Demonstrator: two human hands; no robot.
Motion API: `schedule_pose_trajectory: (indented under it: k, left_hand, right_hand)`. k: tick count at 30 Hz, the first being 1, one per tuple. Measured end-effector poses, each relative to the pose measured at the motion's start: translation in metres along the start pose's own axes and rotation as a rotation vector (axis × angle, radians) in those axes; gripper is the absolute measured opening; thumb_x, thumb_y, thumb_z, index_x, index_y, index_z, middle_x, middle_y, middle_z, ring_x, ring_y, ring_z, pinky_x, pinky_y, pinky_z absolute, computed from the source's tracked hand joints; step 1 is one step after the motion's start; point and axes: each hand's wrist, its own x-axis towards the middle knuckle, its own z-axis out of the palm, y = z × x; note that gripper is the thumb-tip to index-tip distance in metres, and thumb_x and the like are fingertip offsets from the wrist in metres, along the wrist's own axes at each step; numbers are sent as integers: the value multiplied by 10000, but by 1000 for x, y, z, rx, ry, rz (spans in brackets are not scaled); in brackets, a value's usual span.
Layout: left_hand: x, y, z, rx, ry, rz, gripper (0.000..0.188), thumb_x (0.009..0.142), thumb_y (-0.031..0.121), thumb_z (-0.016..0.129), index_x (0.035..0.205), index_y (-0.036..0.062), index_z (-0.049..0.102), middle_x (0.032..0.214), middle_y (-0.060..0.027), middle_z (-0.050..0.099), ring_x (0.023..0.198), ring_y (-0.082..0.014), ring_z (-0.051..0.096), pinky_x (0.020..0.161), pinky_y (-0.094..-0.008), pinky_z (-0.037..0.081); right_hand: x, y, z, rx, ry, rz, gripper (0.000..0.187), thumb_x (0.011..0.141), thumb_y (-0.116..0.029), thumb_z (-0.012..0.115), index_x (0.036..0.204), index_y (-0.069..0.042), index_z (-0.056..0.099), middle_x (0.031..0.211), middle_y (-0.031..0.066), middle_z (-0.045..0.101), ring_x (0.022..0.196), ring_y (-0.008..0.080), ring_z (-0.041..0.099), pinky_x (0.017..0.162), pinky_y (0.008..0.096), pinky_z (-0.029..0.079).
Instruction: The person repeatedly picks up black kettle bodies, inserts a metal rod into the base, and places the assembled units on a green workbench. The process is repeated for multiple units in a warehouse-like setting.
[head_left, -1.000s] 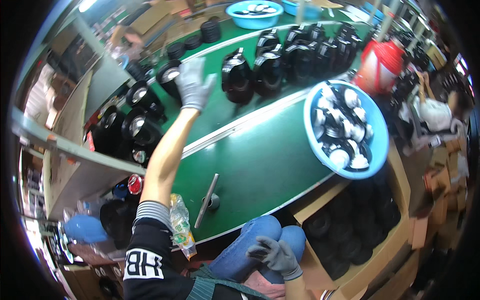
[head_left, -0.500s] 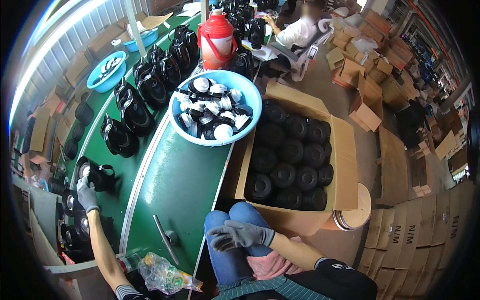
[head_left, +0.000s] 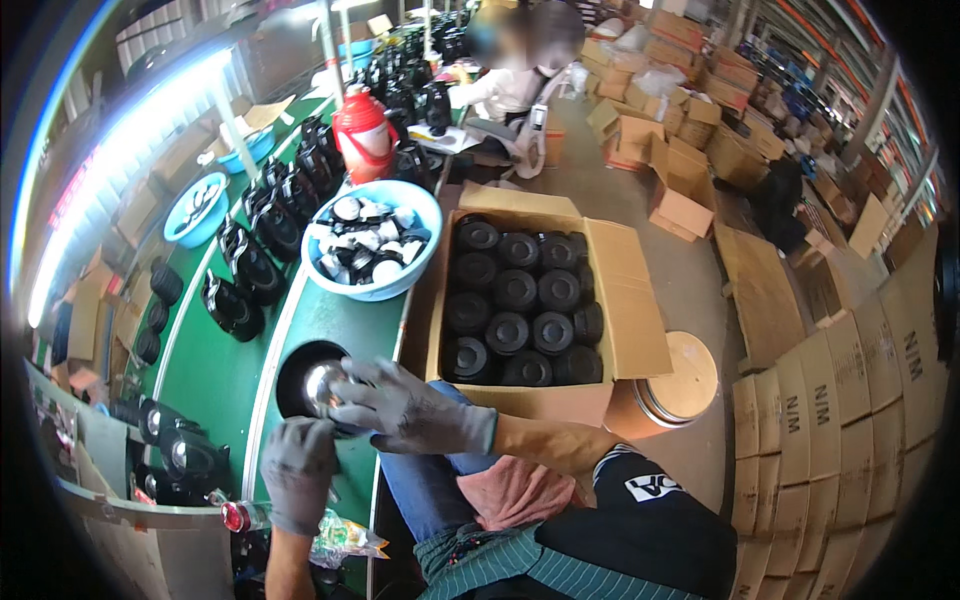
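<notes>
A round black jug [head_left: 296, 372] with a shiny metal inner part is tilted toward me above the green bench. My left hand [head_left: 298, 470], gloved in grey, is closed at its near edge; the grip itself is hidden behind the knuckles. From the right, my gloved right hand [head_left: 405, 408] has its bent fingers on the jug's side, beside the shiny metal. A light blue basin [head_left: 420, 265] of white, black and silver lids [head_left: 365, 240] stands beyond the jug.
Several black jugs [head_left: 270, 225] line the green bench [head_left: 345, 315]. An open carton [head_left: 630, 310] of black round parts stands right of my knees. A clear plastic bag [head_left: 345, 540] lies near my left wrist. A red flask [head_left: 363, 135] and a seated person are farther off.
The black jug has come from the far left of the bench to in front of me, with my left hand. My right hand has left my lap and reached the jug. The view has shifted.
</notes>
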Motion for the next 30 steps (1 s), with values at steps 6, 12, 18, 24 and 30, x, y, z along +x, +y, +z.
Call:
schedule_pose_trajectory:
  k: [6, 12, 18, 24, 30]
  left_hand:
    - [-34, 91, 15, -123, -56, 131, 265, 826, 51, 745, 1087, 96, 732, 1031, -77, 710, 1003, -307, 700, 858, -485, 545]
    - [-60, 97, 35, -306, 347, -205, 551, 942, -20, 670, 1486, -3, 587, 1460, -228, 629, 1352, -393, 606, 1157, -476, 469]
    - [-166, -13, 176, -739, 211, -968, 542, 1092, 213, 628, 1571, -7, 506, 1542, -226, 577, 1425, -361, 546, 1198, -435, 439]
    - [-208, 19, 201, -1196, 50, -1064, 539, 1089, 213, 628, 1566, -7, 510, 1537, -219, 582, 1417, -353, 550, 1196, -433, 441]
    - [-224, 25, 194, -1170, -3, -1112, 536, 1086, 213, 628, 1561, -8, 514, 1532, -211, 587, 1409, -345, 554, 1193, -430, 443]
  right_hand:
    - [-90, -40, -19, 76, 63, 117, 197, 877, -102, 701, 1053, -12, 694, 1279, 185, 641, 1177, 345, 650, 952, 439, 531]
    - [-148, -48, -61, 485, 229, 433, 363, 755, -53, 901, 1032, -19, 669, 1397, 175, 633, 1332, 369, 596, 1082, 430, 506]
    - [-151, -63, -89, 635, 477, 340, 344, 822, -74, 912, 1060, -67, 664, 1493, 183, 608, 1384, 377, 603, 1121, 465, 508]
    - [-148, -72, -82, 691, 320, 143, 347, 800, -90, 884, 1013, -98, 611, 1436, 182, 621, 1342, 401, 617, 1039, 498, 566]
    - [-151, -90, -49, 586, 285, 144, 353, 811, -117, 872, 1092, -101, 660, 1428, 170, 597, 1341, 396, 590, 1047, 511, 537]
